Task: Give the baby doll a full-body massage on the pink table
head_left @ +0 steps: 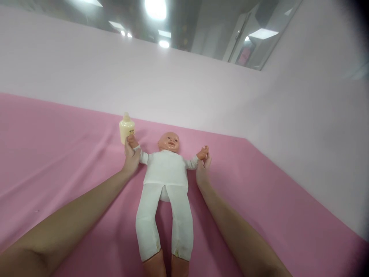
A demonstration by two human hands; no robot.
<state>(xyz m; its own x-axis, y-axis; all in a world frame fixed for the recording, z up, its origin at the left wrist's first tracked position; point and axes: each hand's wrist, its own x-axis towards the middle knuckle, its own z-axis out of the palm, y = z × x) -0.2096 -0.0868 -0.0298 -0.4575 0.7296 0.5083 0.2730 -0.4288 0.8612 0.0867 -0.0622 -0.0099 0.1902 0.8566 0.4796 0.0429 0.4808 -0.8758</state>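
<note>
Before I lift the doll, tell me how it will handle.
The doll may be slippery at its glossy head; its white cloth should give surer grip. Lifted only where the left hand and right hand hold its arms, its legs would probably hang.

No text, brand or number can be read. The one printed marking in sight stands on the glossy, pale-yellow, round-shouldered bottle point(124, 128) with a narrow top, far off and left of centre: a small dark-and-yellow print point(132, 132) on its right side, too small to make out.
</note>
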